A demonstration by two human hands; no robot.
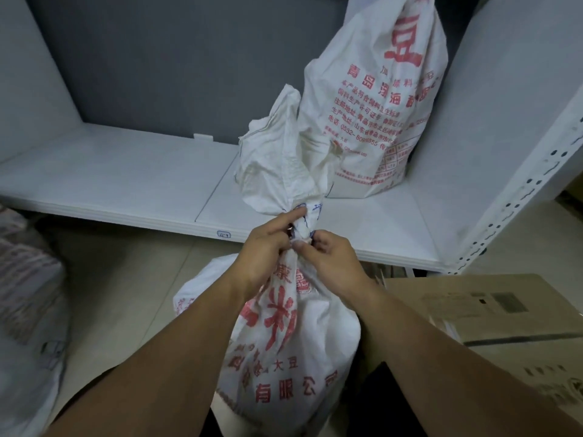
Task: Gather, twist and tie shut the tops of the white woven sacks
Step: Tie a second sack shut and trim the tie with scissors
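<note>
White shelf (126, 184) behind, sack (284, 335) between forearms, left hand (265, 250) and right hand (328, 253) gripping its gathered neck (301, 222)

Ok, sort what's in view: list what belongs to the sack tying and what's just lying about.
Job: near sack, its neck gripped by left hand and right hand; second printed sack behind it.
Lying about: white shelf; cardboard box; blurred pale bundle at left.
</note>
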